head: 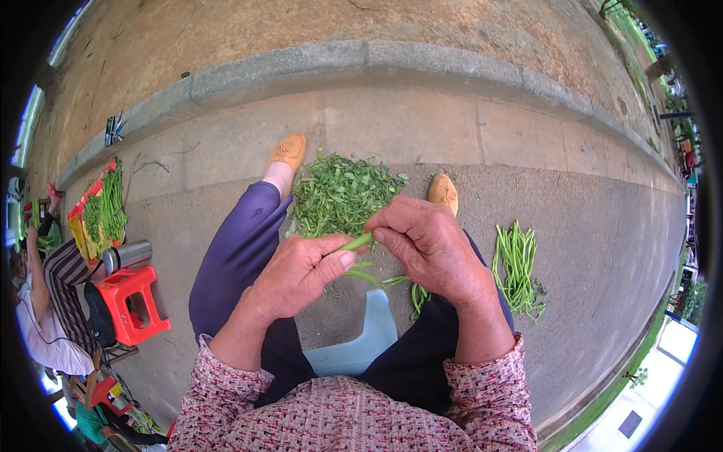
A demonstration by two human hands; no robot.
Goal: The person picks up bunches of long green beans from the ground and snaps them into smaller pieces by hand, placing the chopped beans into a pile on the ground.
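Note:
Between thumb and fingers, my left hand (pixel 296 274) holds a green vegetable stem (pixel 357 243). My right hand (pixel 432 246) pinches the upper end of the same stem. More thin stems (pixel 364 276) hang below it, between the two hands. A few curled stems (pixel 418 299) show beside my right wrist, partly hidden by it. A broad heap of green leaves (pixel 342 192) lies on the ground beyond my hands, between my tan shoes. On the ground to the right rests a bundle of leafless green stems (pixel 515 263).
A light blue plastic stool (pixel 361 344) shows between my legs. On the left stand a red plastic stool (pixel 133 305) and a steel flask (pixel 129 255), near greens (pixel 113 198) on a red-and-yellow sheet. Seated people (pixel 48 316) are beyond. A concrete kerb (pixel 361 59) crosses the far side.

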